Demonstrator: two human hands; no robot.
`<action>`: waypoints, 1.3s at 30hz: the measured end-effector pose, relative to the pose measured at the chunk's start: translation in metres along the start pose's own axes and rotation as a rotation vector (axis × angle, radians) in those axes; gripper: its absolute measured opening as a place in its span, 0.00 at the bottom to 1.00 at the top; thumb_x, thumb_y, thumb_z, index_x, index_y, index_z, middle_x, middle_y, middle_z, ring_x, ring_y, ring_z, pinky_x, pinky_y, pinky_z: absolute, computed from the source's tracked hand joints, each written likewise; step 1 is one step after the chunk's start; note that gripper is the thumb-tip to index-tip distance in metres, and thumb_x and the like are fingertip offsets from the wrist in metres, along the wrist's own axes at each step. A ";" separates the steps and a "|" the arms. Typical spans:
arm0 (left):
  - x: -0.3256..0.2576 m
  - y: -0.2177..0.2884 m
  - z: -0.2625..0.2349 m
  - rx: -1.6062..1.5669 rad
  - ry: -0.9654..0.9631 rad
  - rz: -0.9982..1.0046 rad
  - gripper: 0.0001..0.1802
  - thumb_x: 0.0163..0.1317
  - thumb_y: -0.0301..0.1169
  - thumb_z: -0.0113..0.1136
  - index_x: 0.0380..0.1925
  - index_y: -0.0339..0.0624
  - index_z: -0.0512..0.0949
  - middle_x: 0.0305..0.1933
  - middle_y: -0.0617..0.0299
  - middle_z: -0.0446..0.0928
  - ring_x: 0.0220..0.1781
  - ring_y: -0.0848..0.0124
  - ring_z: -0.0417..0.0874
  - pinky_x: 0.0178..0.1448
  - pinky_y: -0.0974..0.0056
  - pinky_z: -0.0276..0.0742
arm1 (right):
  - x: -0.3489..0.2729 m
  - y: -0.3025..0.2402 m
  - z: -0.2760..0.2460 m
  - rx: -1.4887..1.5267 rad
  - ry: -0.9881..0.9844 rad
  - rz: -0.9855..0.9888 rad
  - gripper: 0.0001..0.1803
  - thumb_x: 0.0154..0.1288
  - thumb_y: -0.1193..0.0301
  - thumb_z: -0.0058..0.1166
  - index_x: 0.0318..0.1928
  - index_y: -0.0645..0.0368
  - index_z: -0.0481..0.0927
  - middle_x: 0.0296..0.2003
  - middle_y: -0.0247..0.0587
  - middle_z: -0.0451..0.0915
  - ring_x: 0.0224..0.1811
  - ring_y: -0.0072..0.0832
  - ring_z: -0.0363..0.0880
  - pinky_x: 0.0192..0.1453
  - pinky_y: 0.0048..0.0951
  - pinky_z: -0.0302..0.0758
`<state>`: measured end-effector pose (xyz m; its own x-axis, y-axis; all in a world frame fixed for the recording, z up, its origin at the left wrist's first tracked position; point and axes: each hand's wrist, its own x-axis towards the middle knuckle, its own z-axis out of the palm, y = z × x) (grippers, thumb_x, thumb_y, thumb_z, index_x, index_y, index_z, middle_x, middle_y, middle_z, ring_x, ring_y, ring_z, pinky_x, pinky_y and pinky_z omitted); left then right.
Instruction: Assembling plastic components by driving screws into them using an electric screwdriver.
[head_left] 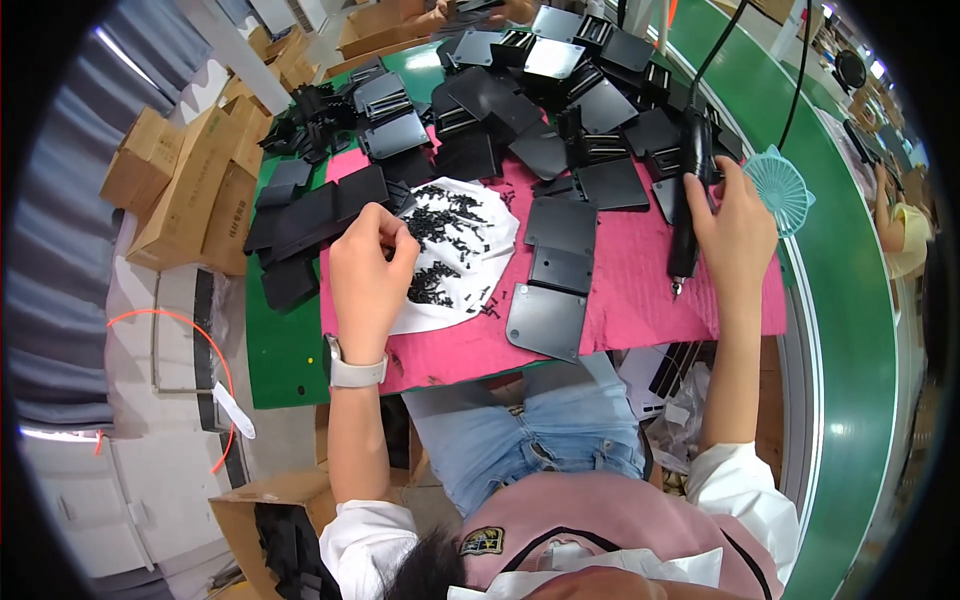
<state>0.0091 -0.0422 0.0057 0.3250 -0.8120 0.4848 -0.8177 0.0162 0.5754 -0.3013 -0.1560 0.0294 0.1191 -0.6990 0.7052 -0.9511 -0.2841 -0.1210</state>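
My left hand (366,275) is pinched closed at the left edge of a white cloth (478,285). Small black screws (432,285) lie scattered in piles on that cloth; whatever sits between my fingertips is too small to make out. On the right, my right hand (738,225) is wrapped round a black electric screwdriver (686,205), held upright with its bit pointing toward me and its cord running up. Between the hands, a black hinged plate bracket (548,318) lies unfolded on the pink mat (640,315), touched by neither hand.
Many black brackets (605,105) are heaped across the far side of the green table (290,375), more plates (310,220) at the left. A light-blue fan guard (780,192) stands beyond my right hand. Cardboard boxes (185,190) are stacked at the left; another person's hands (440,15) show at the far edge.
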 end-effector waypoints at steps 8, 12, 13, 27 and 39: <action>0.000 0.025 0.014 -0.804 -0.332 -0.208 0.06 0.52 0.20 0.59 0.29 0.35 0.72 0.29 0.61 0.76 0.31 0.75 0.81 0.35 0.73 0.74 | 0.025 0.006 0.039 0.229 -0.282 0.110 0.25 0.46 0.63 0.55 0.44 0.66 0.74 0.27 0.50 0.80 0.30 0.42 0.81 0.35 0.37 0.75; -0.006 0.042 0.024 -1.090 -0.402 -0.222 0.07 0.55 0.20 0.59 0.35 0.33 0.74 0.31 0.59 0.78 0.31 0.72 0.82 0.37 0.72 0.76 | 0.037 -0.025 0.021 1.227 -0.597 0.294 0.26 0.52 0.61 0.51 0.49 0.64 0.73 0.23 0.37 0.73 0.24 0.28 0.74 0.33 0.28 0.72; -0.007 0.047 0.024 -1.111 -0.432 -0.205 0.07 0.57 0.20 0.57 0.36 0.32 0.75 0.32 0.58 0.78 0.31 0.73 0.82 0.37 0.73 0.77 | 0.040 -0.038 0.010 1.232 -0.598 0.287 0.26 0.52 0.61 0.51 0.49 0.64 0.73 0.23 0.37 0.73 0.24 0.28 0.74 0.33 0.28 0.72; -0.027 0.063 0.003 -1.163 -0.427 -0.265 0.07 0.58 0.21 0.58 0.37 0.29 0.77 0.34 0.57 0.79 0.35 0.70 0.83 0.41 0.71 0.77 | 0.032 -0.085 -0.028 2.516 -0.332 -0.283 0.32 0.63 0.50 0.44 0.58 0.61 0.61 0.19 0.32 0.66 0.12 0.22 0.65 0.26 0.29 0.68; -0.031 0.063 0.016 -1.240 -0.506 -0.353 0.08 0.54 0.17 0.60 0.35 0.27 0.77 0.33 0.53 0.80 0.36 0.67 0.84 0.41 0.70 0.80 | 0.023 -0.083 -0.030 2.480 -0.336 -0.051 0.25 0.65 0.52 0.40 0.52 0.57 0.66 0.18 0.33 0.66 0.13 0.23 0.65 0.26 0.29 0.67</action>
<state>-0.0599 -0.0254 0.0165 0.0001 -0.9984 0.0569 0.3100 0.0541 0.9492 -0.2282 -0.1293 0.0767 0.3675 -0.6327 0.6817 0.8752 -0.0126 -0.4835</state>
